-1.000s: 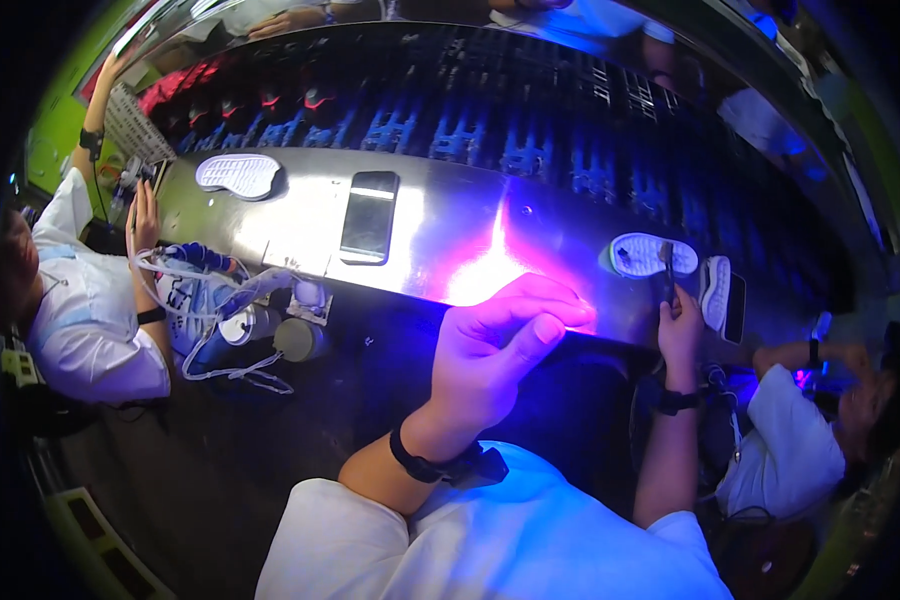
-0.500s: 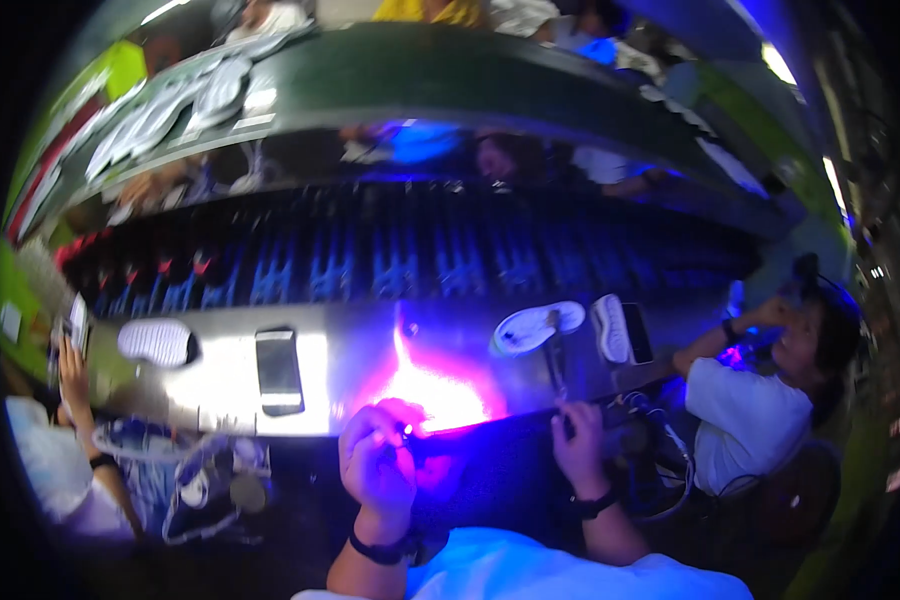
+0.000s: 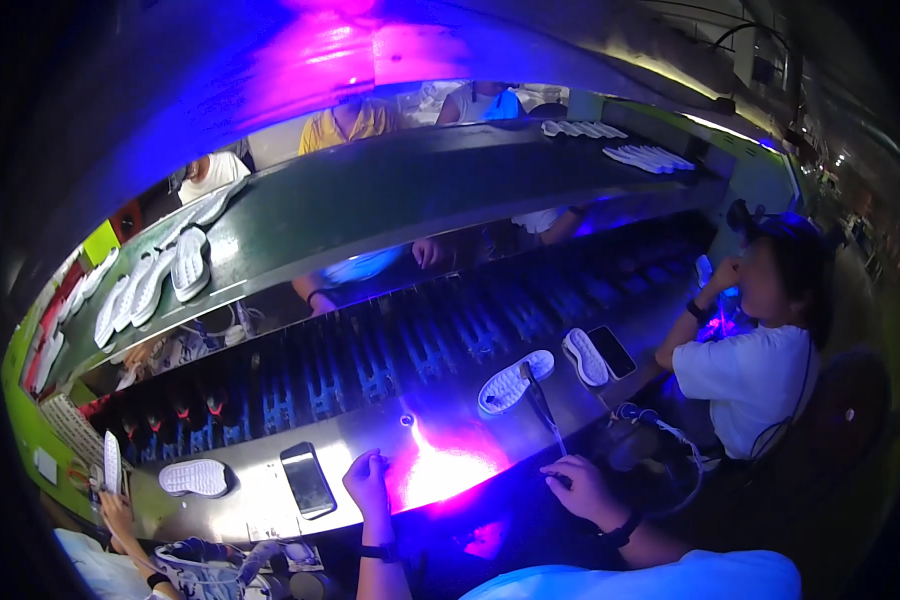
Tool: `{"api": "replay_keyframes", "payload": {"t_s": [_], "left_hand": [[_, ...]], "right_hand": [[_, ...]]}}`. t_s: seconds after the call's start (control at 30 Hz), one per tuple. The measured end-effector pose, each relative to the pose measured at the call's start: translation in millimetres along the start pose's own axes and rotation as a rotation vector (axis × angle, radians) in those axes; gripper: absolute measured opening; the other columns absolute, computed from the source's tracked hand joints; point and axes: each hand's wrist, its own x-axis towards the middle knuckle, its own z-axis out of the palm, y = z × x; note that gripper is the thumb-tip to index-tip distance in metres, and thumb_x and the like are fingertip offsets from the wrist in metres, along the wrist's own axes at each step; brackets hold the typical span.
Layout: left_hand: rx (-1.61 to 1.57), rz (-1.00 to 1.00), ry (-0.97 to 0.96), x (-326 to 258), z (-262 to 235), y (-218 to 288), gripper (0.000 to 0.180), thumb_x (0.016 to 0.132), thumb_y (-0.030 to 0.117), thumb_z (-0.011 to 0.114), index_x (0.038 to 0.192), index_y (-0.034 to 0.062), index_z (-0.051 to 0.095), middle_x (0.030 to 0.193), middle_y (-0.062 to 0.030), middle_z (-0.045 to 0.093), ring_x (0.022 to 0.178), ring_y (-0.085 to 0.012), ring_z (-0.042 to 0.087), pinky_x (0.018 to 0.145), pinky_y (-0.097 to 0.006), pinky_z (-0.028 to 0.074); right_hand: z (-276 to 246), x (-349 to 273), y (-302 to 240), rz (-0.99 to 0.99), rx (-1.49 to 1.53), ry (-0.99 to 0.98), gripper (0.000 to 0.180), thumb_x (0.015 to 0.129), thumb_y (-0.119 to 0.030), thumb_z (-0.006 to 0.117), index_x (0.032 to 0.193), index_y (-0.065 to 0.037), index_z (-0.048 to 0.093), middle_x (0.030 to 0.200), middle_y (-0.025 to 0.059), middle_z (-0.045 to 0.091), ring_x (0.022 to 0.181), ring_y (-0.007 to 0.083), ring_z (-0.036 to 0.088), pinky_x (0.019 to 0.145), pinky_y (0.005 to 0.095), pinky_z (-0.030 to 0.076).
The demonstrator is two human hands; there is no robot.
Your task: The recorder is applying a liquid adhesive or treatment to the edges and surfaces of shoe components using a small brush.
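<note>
Two phones (image 3: 307, 479) on the metal bench (image 3: 260, 500) — three soles (image 3: 515, 381) beside them.

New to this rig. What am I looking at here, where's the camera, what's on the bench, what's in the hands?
One view only: a fisheye camera on a person's head, looking down, so straight edges bend. No robot; the two hands at the bottom are the wearer's. The left hand is loosely curled at the edge of the metal bench, and I cannot tell if it holds anything. The right hand grips a thin brush-like tool that reaches toward a white shoe sole. A dark phone and another sole lie to the left. Other workers sit on both sides.
</note>
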Motion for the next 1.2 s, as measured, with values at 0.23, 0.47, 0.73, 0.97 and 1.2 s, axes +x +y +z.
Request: {"api": "replay_keyframes", "payload": {"t_s": [0.23, 0.47, 0.73, 0.97, 1.2], "left_hand": [[0.024, 0.082, -0.043, 0.5, -0.7, -12.7, 0.016, 0.098, 0.005, 0.052, 0.098, -0.0048, 0.065, 0.076, -0.0079, 0.066, 0.068, -0.0146, 0.062, 0.065, -0.028, 0.051], [-0.135, 0.091, -0.029, 8.8, -5.9, -26.7, 0.019, 0.101, 0.012, 0.046, 0.09, 0.0003, 0.056, 0.074, -0.0107, 0.065, 0.064, -0.0174, 0.063, 0.061, -0.03, 0.05], [0.05, 0.126, -0.034, 2.5, -4.0, -21.2, 0.012, 0.095, 0.006, 0.059, 0.096, -0.0035, 0.067, 0.07, -0.0074, 0.066, 0.061, -0.0139, 0.063, 0.059, -0.027, 0.05], [0.173, 0.127, -0.031, 5.4, -0.7, -23.3, 0.011, 0.093, 0.007, 0.065, 0.094, -0.0036, 0.068, 0.071, -0.0072, 0.068, 0.062, -0.0128, 0.064, 0.057, -0.027, 0.05], [-0.011, 0.102, -0.022, 7.4, 8.0, -19.4, 0.013, 0.098, 0.01, 0.06, 0.09, -0.0008, 0.061, 0.07, -0.0072, 0.063, 0.06, -0.0143, 0.061, 0.055, -0.028, 0.05]], "right_hand": [[9.1, -10.8, -8.6, 0.024, 0.143, -0.088, 0.02, 0.085, -0.01, 0.072, 0.104, -0.006, 0.075, 0.087, 0.0123, 0.069, 0.075, 0.0243, 0.069, 0.068, 0.0331, 0.054], [-16.2, -16.4, -27.3, 0.034, 0.196, -0.066, 0.021, 0.087, -0.008, 0.074, 0.108, -0.005, 0.074, 0.093, 0.0077, 0.07, 0.077, 0.0151, 0.067, 0.069, 0.0276, 0.053], [-74.3, -50.8, -21.6, 0.0, 0.161, 0.124, 0.016, 0.086, -0.009, 0.074, 0.1, -0.004, 0.077, 0.09, 0.0108, 0.071, 0.077, 0.0211, 0.068, 0.072, 0.0313, 0.053], [-109.9, -88.2, -12.4, 0.148, -0.002, 0.279, 0.016, 0.089, -0.012, 0.072, 0.103, -0.005, 0.077, 0.095, 0.0134, 0.074, 0.085, 0.0241, 0.071, 0.076, 0.0327, 0.054], [-116.0, -99.6, -3.2, 0.237, -0.016, 0.213, 0.019, 0.092, -0.01, 0.069, 0.109, -0.004, 0.075, 0.095, 0.0132, 0.075, 0.084, 0.0207, 0.072, 0.075, 0.0319, 0.054]]}}
